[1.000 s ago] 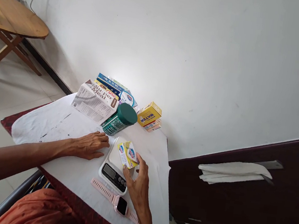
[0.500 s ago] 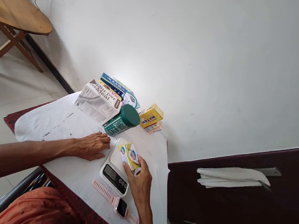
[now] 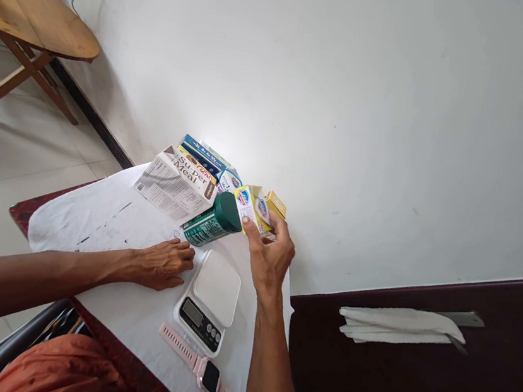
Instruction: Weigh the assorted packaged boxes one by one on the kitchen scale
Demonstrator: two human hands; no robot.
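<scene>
My right hand (image 3: 271, 254) grips a yellow-and-white soap box (image 3: 254, 206) between thumb and fingers. The box is held up in front of the yellow carton (image 3: 276, 203) and beside the green-lidded jar (image 3: 215, 221), covering part of that carton. On the white cloth, my left hand (image 3: 168, 264) rests palm down with its fingers loosely bent and thumb apart, holding nothing. Just right of it lies a white kitchen scale (image 3: 216, 289) with a bare weighing plate and a dark display. A pink-strapped smartwatch (image 3: 208, 374) lies along the scale's near side.
Behind the jar stand a Su-per Meal box (image 3: 177, 184) and a blue box (image 3: 204, 154). The table's white cloth (image 3: 110, 222) bears dark marks. A wooden folding table (image 3: 41, 10) is at far left. A white cloth and a blade (image 3: 463, 318) are at the right.
My right hand has lifted the soap box off the scale and carried it away from me, towards the yellow carton. My left hand has stayed on the cloth.
</scene>
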